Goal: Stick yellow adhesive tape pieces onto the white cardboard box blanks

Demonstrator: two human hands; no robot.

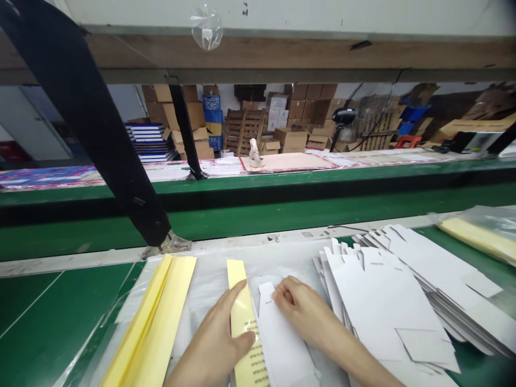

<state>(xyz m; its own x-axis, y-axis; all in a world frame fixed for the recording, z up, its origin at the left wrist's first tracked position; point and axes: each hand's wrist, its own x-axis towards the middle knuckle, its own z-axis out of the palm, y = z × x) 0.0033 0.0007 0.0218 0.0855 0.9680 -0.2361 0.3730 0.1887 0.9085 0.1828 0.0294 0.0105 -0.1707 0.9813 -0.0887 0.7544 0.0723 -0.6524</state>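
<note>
Box blanks (387, 306) right of paper stack (151, 322), apparently on plastic (209, 279)

Die-cut cards (387, 301) blocking rightward passage

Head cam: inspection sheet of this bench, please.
Surface: green bench under clear plastic film.
Job's things: left hand on a printed yellow strip; right hand on a white die-cut card blank.
Clutter: stack of white blanks, loose yellow strips, bagged yellow strips.
Hands: both bare.
Cables: black cable beyond the far bench.
Surroundings: far green bench, cardboard boxes, wooden pallet, blue crates.
</note>
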